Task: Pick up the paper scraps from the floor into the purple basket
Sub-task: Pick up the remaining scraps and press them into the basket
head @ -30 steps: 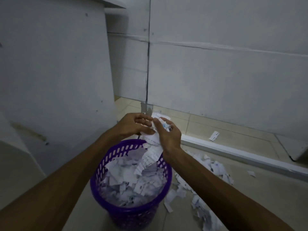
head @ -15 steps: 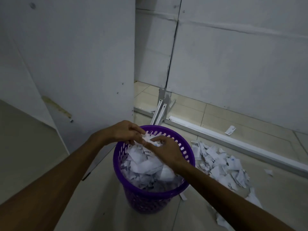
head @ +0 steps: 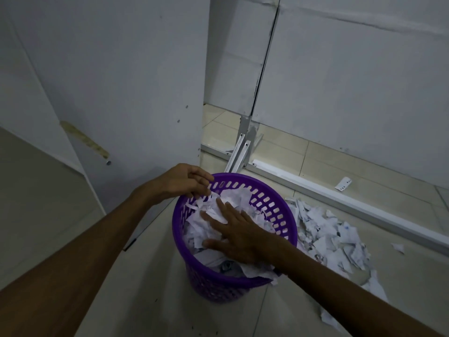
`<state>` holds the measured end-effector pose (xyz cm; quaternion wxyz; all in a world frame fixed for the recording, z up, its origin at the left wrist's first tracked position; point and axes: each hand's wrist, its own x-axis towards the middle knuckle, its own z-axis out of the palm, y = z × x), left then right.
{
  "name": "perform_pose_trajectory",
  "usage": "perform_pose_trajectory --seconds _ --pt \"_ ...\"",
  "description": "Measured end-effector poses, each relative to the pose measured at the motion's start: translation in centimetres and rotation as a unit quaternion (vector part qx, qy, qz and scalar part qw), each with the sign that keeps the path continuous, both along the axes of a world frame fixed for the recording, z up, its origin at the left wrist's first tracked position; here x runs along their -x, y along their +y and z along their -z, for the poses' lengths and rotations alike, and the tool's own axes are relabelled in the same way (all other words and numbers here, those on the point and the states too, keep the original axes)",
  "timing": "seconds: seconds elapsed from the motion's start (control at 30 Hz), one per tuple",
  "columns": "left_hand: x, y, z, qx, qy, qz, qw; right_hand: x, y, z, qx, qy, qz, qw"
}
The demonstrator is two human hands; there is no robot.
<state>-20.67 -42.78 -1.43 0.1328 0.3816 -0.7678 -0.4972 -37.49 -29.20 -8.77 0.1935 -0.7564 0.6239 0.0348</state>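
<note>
A: Forearms come in from six o'clock, both reaching over the purple basket (head: 286, 216) in the middle of the floor (head: 150, 300). What's the step, as you read it?

B: Packing down, I'd judge. The right hand (head: 239, 233) lies flat, fingers straight and spread, palm pressing on the heap of paper scraps in the basket (head: 206, 229). It grasps nothing. The heap reaches up to about rim level, and one sheet droops over the rim at five o'clock.

A: And the left hand (head: 184, 182)?

B: At eleven o'clock on the rim, fingers loosely curled with the tips at the paper's edge. Whether it pinches a scrap or only touches, I cannot tell.

A: So how to do it well?

B: Press straight down through the middle, slowly. The basket is tall, narrow and light-looking, so a sideways shove could tip it. Let the left hand steady the rim while the right one compresses. Tuck that drooping sheet in first, or it may slide out when the hand lifts.

A: Much left after that?

B: Plenty. The pile of scraps on the floor (head: 335, 237) sits just beside the basket at three o'clock, trailing down toward five. A stray bit (head: 398, 247) lies farther right, and a small slip (head: 343, 183) at two o'clock beyond the white rail (head: 340, 198), near the wall panels (head: 352, 81).

A: Room for all of it?

B: Doubtful without firm packing.
</note>
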Motion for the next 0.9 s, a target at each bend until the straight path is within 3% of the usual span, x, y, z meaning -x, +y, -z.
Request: perform_pose_trajectory --seconds 0.47,0.6,0.9 --pt "0.1 -0.8 1.2 -0.023 0.024 -0.018 0.999 -1.0 -3.3 3.9 -0.115 0.117 -0.055 0.985" --pt "0.1 -0.6 1.2 -0.018 0.02 -0.02 0.999 -0.7 -3.8 2.9 -0.116 0.086 -0.043 0.989" --pt "-0.2 -0.1 0.7 -0.01 0.031 -0.037 0.999 1.5 -2.5 -2.2 -0.02 -0.016 -0.048 0.999"
